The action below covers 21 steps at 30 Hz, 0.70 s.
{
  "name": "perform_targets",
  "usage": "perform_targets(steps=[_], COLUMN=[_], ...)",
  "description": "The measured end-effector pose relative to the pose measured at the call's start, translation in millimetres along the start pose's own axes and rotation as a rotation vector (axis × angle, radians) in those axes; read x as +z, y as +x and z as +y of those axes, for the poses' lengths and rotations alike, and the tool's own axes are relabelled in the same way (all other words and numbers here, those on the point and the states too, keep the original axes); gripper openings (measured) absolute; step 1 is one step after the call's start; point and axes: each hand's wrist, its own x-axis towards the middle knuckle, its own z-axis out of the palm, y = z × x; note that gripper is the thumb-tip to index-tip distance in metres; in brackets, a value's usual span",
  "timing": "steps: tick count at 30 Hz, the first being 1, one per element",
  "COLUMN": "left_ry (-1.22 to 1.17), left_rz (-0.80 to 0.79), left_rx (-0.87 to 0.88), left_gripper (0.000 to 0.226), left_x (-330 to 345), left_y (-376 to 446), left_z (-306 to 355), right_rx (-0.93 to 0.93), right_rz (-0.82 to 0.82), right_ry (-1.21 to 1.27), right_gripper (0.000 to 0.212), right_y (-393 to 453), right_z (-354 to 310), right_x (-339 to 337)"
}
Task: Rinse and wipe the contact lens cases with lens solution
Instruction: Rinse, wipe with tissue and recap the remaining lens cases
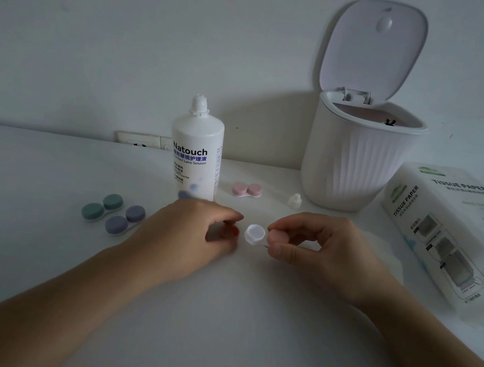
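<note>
An open white lens case [254, 233] sits just above the table between my hands, one round well facing up. My right hand [318, 250] pinches its right end with thumb and fingers, which hide the rest of the case. My left hand [195, 232] is curled just left of the well and seems to pinch a small pale cap, mostly hidden. The uncapped lens solution bottle [195, 153] stands behind my left hand. Closed cases lie around: pink [246, 190], green [102, 207] and purple [125, 219].
The bottle's small white cap [294, 200] stands near a white ribbed bin [356, 163] with its lid up. A tissue paper pack [448, 233] lies at the right, and a loose tissue sheet [384, 252] lies under my right hand. A wall socket [142, 140] is behind the table.
</note>
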Motion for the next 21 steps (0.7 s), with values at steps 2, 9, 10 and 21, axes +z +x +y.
perform_targets(steps=[2,9,10,21], left_ry=[0.006,-0.145,-0.171,-0.666], left_rz=[0.016,0.092,0.105,0.173], left_rx=[0.008,0.108,0.126,0.12], left_gripper=[0.026,0.026,0.024,0.029], left_x=[1,-3,-4,-4], left_y=[1,-1,-1,-3], left_z=[1,-2,0,12], right_rx=[-0.001,0.005,0.008,-0.006], right_rz=[-0.003,-0.008,-0.009,-0.038], right_ry=[-0.013,-0.016,-0.014,-0.039], right_gripper=[0.021,0.016,0.016,0.015], right_y=[0,0,0,0], right_z=[0,0,0,-1], right_x=[0,-3,-3,-1])
